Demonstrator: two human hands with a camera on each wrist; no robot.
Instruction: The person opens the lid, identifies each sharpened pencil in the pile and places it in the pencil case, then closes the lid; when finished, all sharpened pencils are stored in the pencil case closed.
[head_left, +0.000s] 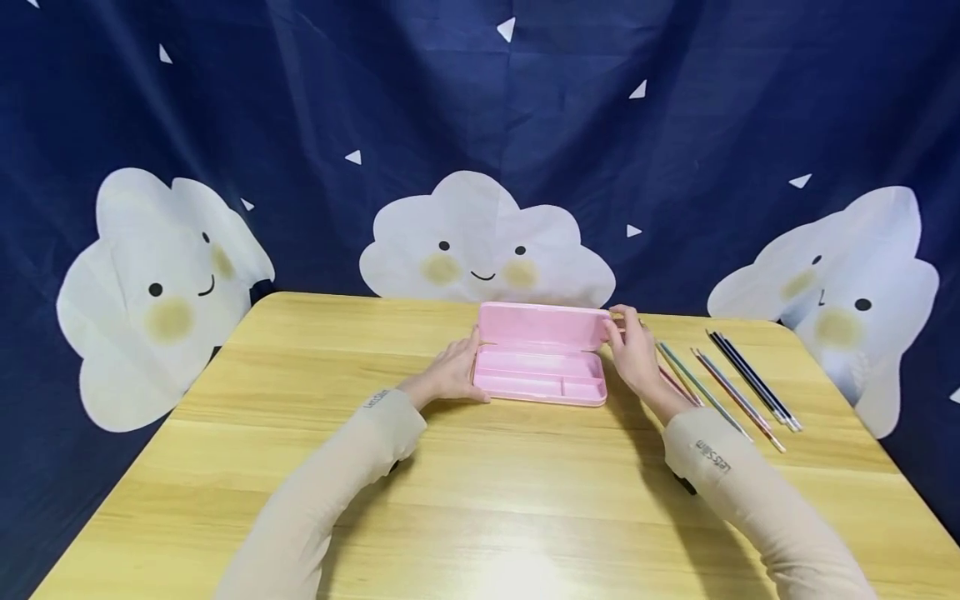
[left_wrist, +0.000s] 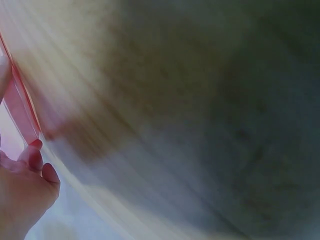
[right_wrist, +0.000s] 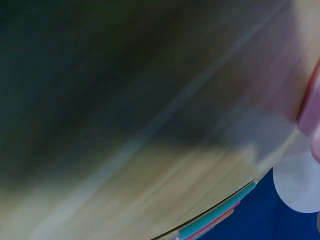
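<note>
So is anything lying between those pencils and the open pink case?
Only the right hand, which holds the lid of the pink plastic pencil case; the coloured pencils lie just beyond it on the wooden table.

wooden table, cloud-print backdrop, perhaps six pencils

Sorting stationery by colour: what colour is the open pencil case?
Pink, lid and tray alike; the pencil case shows best in the head view.
</note>
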